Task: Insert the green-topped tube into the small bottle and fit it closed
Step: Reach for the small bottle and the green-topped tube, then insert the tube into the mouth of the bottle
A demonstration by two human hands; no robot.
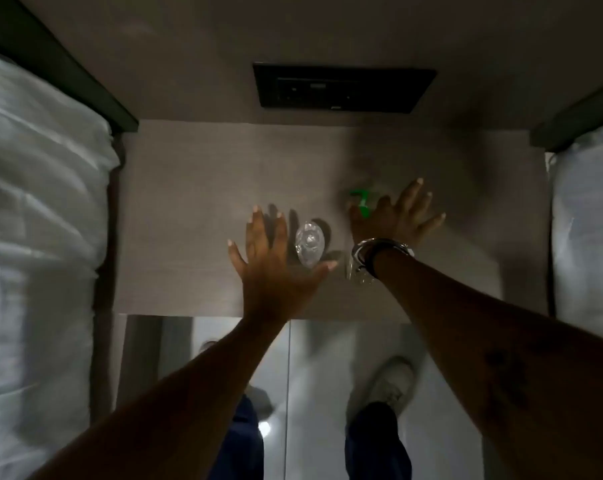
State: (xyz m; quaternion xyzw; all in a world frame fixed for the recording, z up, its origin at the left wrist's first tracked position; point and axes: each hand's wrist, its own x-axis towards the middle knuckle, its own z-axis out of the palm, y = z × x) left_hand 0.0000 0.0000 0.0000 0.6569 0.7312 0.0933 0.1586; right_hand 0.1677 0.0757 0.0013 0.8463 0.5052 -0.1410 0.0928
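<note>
A small clear bottle (309,243) stands on the grey-brown tabletop (189,202), seen from above. My left hand (274,261) hovers spread just left of it, thumb reaching under the bottle's near side, holding nothing. The green-topped tube (361,201) lies further right on the table; only its green pump head shows, the rest is hidden under my right hand (397,216). That hand is spread flat over it, fingers apart, with bracelets at the wrist. Whether it touches the tube I cannot tell.
A black socket panel (341,85) sits in the wall behind the table. White bedding flanks the table at the left (40,237) and right (587,237). Below the table's near edge are the floor, my legs and a white shoe (386,382).
</note>
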